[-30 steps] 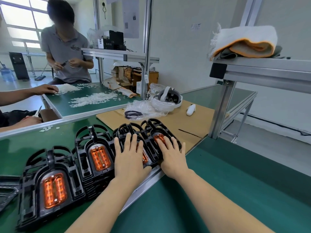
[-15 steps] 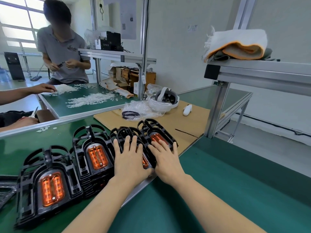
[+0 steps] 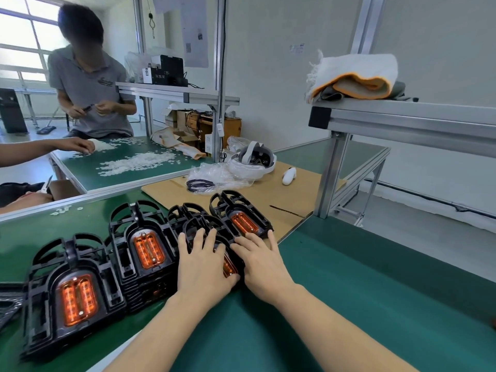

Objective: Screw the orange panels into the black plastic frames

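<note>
Four black plastic frames (image 3: 145, 264) in a row on the green mat (image 3: 349, 304), ribbed, arch-topped, each w/ a glossy ridged orange panel (image 3: 148, 251). My left hand (image 3: 201, 267) lies flat, fingers straight, on the 3rd frame, hiding most of its panel; only a sliver shows. My right hand (image 3: 264, 261), also flat and holding nothing, rests at its 3 o'clock. Leftmost frame's base is cut off.

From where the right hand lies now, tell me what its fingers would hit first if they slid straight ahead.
The right hand lies flat with fingers pointing up-left, toward the far black frame. Its fingertips already seem to be at that frame's near edge, so they would likely meet its rim, then its orange panel. Depth is uncertain.
</note>
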